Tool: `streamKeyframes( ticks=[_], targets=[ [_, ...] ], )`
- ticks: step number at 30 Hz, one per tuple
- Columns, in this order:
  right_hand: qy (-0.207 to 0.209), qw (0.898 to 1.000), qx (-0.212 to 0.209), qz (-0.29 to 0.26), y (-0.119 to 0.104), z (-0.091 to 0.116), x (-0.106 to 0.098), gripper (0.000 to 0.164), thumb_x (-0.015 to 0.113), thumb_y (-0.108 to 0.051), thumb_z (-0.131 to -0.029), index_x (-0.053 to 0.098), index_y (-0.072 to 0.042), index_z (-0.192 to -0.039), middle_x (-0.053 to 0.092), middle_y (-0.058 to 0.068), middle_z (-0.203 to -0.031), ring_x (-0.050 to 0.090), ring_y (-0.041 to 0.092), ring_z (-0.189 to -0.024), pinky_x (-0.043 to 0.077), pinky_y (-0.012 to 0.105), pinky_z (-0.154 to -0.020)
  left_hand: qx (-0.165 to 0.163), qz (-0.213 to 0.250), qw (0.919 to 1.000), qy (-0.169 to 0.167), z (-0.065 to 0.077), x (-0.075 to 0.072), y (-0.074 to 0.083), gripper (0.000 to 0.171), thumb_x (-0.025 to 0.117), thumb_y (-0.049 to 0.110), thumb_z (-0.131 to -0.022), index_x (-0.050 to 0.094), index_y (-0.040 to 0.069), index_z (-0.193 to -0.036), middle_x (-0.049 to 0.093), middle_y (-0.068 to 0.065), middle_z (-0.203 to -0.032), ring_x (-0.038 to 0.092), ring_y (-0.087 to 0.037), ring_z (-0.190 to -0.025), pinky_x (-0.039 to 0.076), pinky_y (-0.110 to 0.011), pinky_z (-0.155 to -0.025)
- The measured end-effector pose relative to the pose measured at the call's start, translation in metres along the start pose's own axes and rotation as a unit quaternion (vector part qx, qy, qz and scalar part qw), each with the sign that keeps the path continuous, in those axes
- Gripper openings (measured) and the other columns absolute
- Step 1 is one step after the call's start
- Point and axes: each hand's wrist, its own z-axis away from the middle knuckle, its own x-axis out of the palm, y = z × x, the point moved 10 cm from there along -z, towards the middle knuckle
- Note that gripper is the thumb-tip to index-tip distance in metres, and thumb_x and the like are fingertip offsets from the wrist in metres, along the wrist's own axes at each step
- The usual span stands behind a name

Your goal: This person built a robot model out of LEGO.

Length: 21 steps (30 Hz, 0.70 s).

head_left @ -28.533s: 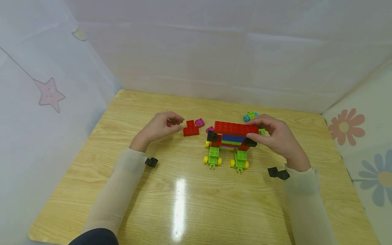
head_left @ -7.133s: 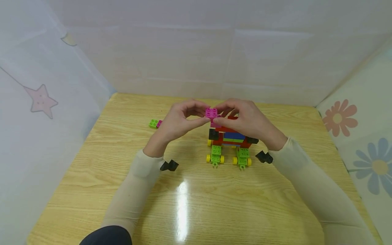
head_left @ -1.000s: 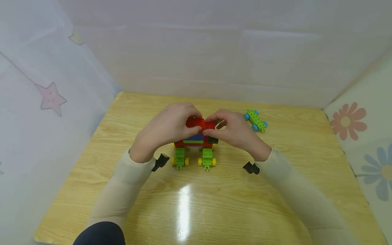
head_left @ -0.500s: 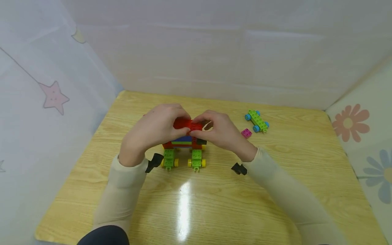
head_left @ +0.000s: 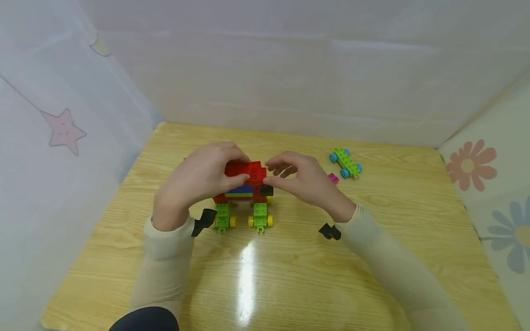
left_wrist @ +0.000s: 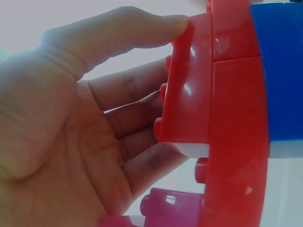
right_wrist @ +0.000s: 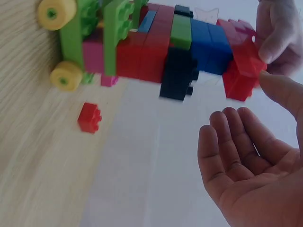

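A model of toy building bricks stands on green wheeled bases (head_left: pixel 260 212) with yellow wheels. Blue bricks (right_wrist: pixel 208 45) and a black brick (right_wrist: pixel 176 75) make up its middle. My left hand (head_left: pixel 194 177) holds a red brick (left_wrist: pixel 189 90) at the top, thumb on its near face and fingers behind. Below that brick in the left wrist view, a pink brick (left_wrist: pixel 175 208) sits on the long red layer (left_wrist: pixel 239 118). My right hand (head_left: pixel 304 181) is beside the model's right end, its fingers loosely bent, holding nothing, thumb tip right by the red bricks (head_left: pixel 257 172).
Back right on the table (head_left: pixel 372 257) lies a green wheeled base (head_left: pixel 347 162) with blue wheels. A small pink brick (head_left: pixel 333 178) is near it, just behind the right hand. The right wrist view has a loose red brick (right_wrist: pixel 89 117) on the table.
Over the last second the model has shifted left with both hands. My right fingers have come off the red bricks and moved slightly right. Pink bricks were being handled on top several seconds earlier.
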Motion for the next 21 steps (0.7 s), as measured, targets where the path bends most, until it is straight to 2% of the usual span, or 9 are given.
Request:
streamKeyframes(
  ticks=[7,10,15,21],
  targets=[
    [0.037,0.997,0.074,-0.001,0.05,0.018,-0.031,0.037,0.083,-0.037,-0.104,0.078,-0.02,-0.136,0.079,0.005,-0.134,0.074,0.021,-0.117,0.062,0.047,-0.104,-0.015,-0.018,0.9997,-0.004,0.011,-0.009,-0.01,0.022,0.082,0.018,-0.099,0.084,0.009,-0.12,0.08,-0.004,-0.115,0.072,-0.026,-0.098,0.06,-0.047,-0.094],
    [0.049,0.993,0.11,0.0,0.076,0.027,-0.046,0.041,0.081,-0.04,-0.105,0.075,-0.018,-0.14,0.077,0.007,-0.138,0.073,0.025,-0.12,0.061,0.045,-0.105,-0.016,-0.016,0.9997,-0.002,0.015,-0.011,-0.012,0.022,0.082,0.017,-0.099,0.083,0.009,-0.119,0.08,-0.005,-0.115,0.072,-0.026,-0.099,0.061,-0.047,-0.095],
    [0.068,0.983,0.172,0.015,0.116,0.044,-0.07,0.052,0.079,-0.046,-0.106,0.071,-0.017,-0.148,0.074,0.01,-0.145,0.073,0.03,-0.125,0.061,0.042,-0.099,-0.017,-0.01,0.9998,-0.005,0.018,-0.013,-0.013,0.021,0.081,0.016,-0.1,0.083,0.009,-0.12,0.081,-0.005,-0.116,0.072,-0.025,-0.099,0.061,-0.047,-0.094],
    [0.085,0.972,0.216,0.043,0.152,0.057,-0.086,0.058,0.081,-0.039,-0.104,0.067,-0.007,-0.151,0.07,0.017,-0.15,0.067,0.037,-0.135,0.058,0.055,-0.111,-0.014,-0.01,0.9998,-0.009,0.018,-0.014,-0.012,0.02,0.08,0.017,-0.101,0.083,0.01,-0.12,0.08,-0.004,-0.115,0.071,-0.024,-0.097,0.06,-0.046,-0.092]
  ],
)
